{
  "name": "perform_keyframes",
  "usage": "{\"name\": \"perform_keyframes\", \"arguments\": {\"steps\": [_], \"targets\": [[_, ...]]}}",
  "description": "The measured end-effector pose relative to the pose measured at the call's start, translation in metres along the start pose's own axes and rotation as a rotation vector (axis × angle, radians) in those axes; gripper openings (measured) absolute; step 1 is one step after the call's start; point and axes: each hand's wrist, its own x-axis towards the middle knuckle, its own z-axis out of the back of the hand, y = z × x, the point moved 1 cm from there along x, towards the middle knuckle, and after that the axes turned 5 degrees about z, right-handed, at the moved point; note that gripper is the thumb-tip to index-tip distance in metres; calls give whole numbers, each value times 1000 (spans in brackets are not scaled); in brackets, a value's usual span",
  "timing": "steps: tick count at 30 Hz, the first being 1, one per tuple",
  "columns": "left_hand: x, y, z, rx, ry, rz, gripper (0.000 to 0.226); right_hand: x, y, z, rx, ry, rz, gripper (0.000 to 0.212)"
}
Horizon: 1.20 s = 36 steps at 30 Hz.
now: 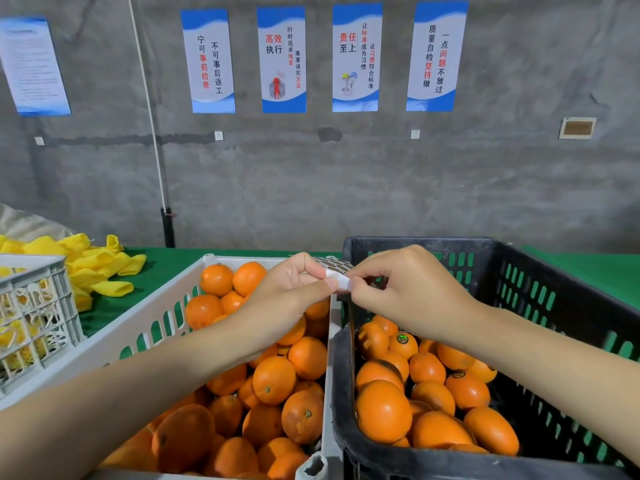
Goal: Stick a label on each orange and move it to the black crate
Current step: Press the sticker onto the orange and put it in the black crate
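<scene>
1. Label strip, at centre, is pinched from both sides: the left hand and the right hand each close thumb and fingertips on it, probably to peel one sticker. It looks thin and floppy and likely curls, so hold it by an edge.
2. Unlabelled oranges fill the white crate at 7 o'clock. Stickered oranges lie in the black crate at 4 o'clock. They are probably firm and quick to roll, so cup each in the palm.
3. A green cloth covers the table, with yellow foam sleeves at 9 o'clock.
4. Blue-and-white posters hang on a concrete wall at 12 o'clock.
</scene>
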Motion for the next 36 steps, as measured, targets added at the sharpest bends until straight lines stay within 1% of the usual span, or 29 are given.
{"name": "perform_keyframes", "arguments": {"steps": [3,5,7,9,12,14,17,20,22,24,25,27,28,29,30,31,32,33,34,35,36], "targets": [[3,0,3,-2,-72,7,12,1,-2,3,-39,-76,-15,24],[4,3,4,-51,-87,45,14,3,-2,4,-87,-120,-23,22],[6,7,4,-94,-73,108,16,6,-4,7,-95,-210,-52,21],[6,11,5,-98,0,170,13,7,-4,10,-46,-290,-84,21],[4,12,2,-130,227,150,5,6,2,8,18,-264,-54,20],[3,10,0,-150,313,103,9,5,6,3,53,-205,-36,19],[6,7,2,-133,282,78,8,4,5,-4,126,-136,-103,20],[5,7,3,-117,266,86,12,2,3,-5,155,-158,-134,21],[4,7,3,-134,315,106,10,3,3,-4,162,-208,-110,20],[5,6,5,-119,370,152,6,6,3,-4,170,-194,-97,18],[7,7,9,-72,367,173,9,6,3,-5,171,-147,-92,18],[14,10,20,119,263,192,21,3,1,-8,173,-15,-75,18],[18,14,28,323,188,164,24,2,1,-9,177,41,-67,19],[22,21,37,614,138,103,26,0,0,-9,184,75,-61,20],[25,28,46,904,137,47,25,0,-1,-8,194,91,-57,21],[26,37,54,1119,183,39,20,-1,-2,-7,207,100,-56,22],[26,47,62,1217,254,109,15,-1,-2,-6,216,110,-57,22],[24,58,67,1261,325,237,19,-1,-3,-6,217,127,-57,23],[24,69,71,1299,378,335,33,-2,-4,-6,213,149,-59,24],[22,77,73,1337,423,401,47,-3,-5,-6,206,171,-64,24],[22,84,73,1360,453,449,55,-4,-7,-6,196,189,-70,24]]}}
